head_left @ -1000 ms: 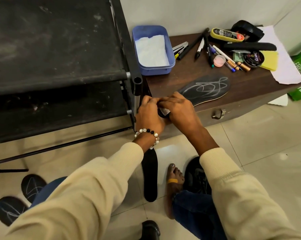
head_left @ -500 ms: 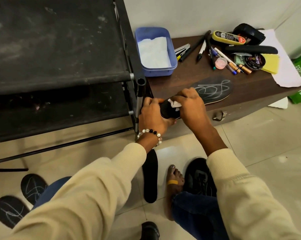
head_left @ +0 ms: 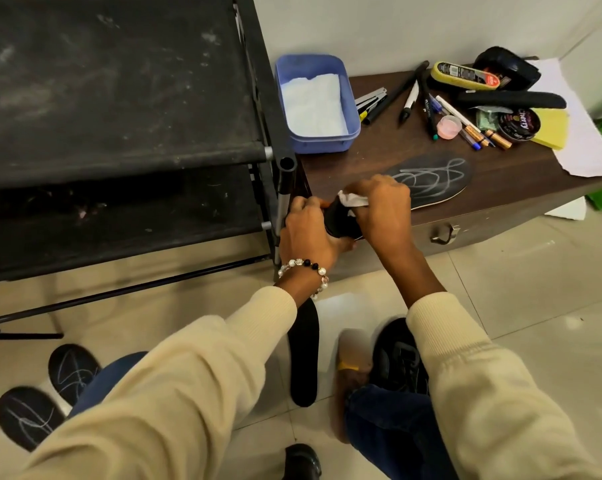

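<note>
A black insole (head_left: 434,181) with white chalk scribbles lies on the brown wooden table (head_left: 500,174), its heel end hanging over the near edge. My left hand (head_left: 306,233) grips that heel end from the left. My right hand (head_left: 382,209) pinches a crumpled white tissue (head_left: 353,199) and presses it on the insole near the heel. Both hands hide much of the heel.
A blue tub (head_left: 315,102) with white tissues stands at the table's back left. Pens, markers, a polish tin (head_left: 519,124), a yellow sponge and paper lie at the back right. A black shoe rack (head_left: 119,133) stands on the left. More insoles (head_left: 303,351) and a shoe (head_left: 400,358) lie on the floor.
My right hand with the tissue has slid along the insole away from the heel towards the scribbles. The left hand keeps its hold on the heel.
</note>
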